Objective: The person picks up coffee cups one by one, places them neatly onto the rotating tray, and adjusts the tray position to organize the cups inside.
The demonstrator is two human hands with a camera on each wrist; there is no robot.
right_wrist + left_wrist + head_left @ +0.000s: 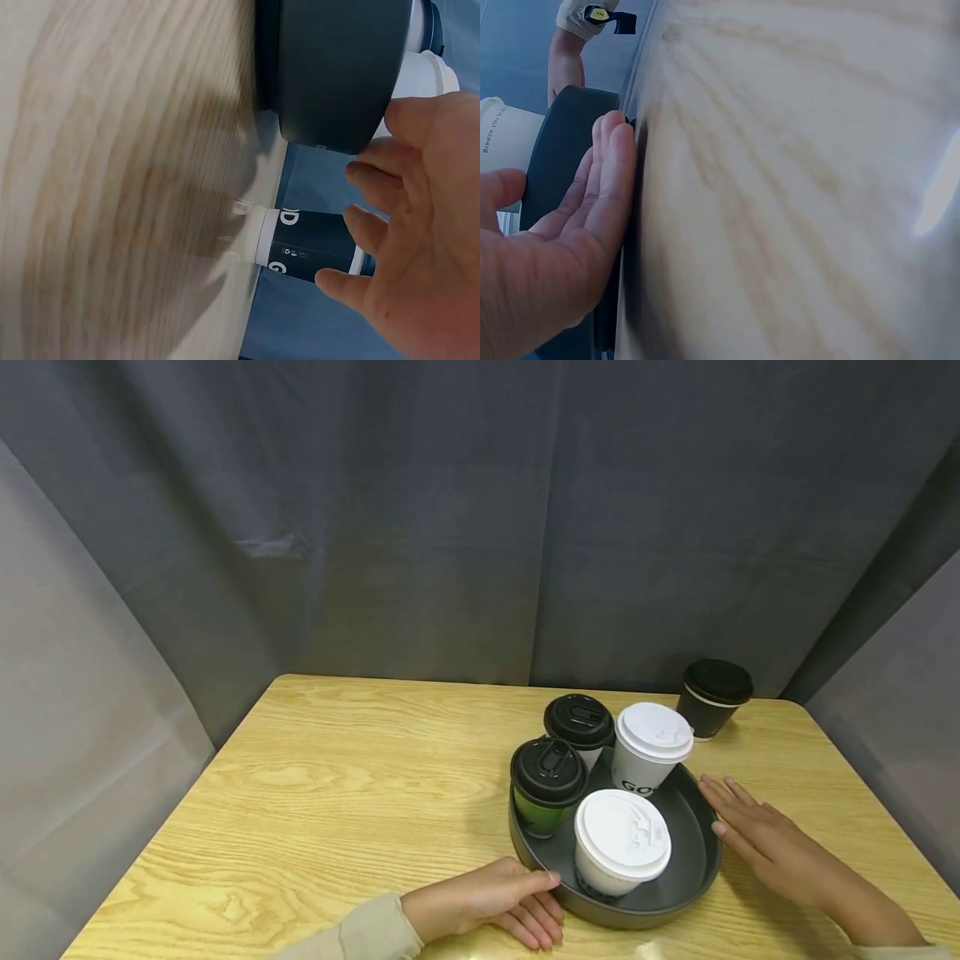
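A round dark grey tray (686,893) with a raised wall stands on the table at the right. It holds a green cup with a black lid (542,810), a black-lidded pale cup (579,722), a white-lidded cup with dark lettering (651,747) and, in front, another white-lidded cup (621,843). My left hand (495,902) touches the tray's front left wall, thumb at the rim and fingers extended along the outside (611,180). On the far side my right hand (780,843) rests fingertips against the right wall; its thumb (412,120) is at the rim.
A black paper cup with a black lid (712,697) stands outside the tray, near the back right edge of the wooden table (337,793). A dark grey curtain (420,527) hangs behind, with pale panels (67,693) at the sides.
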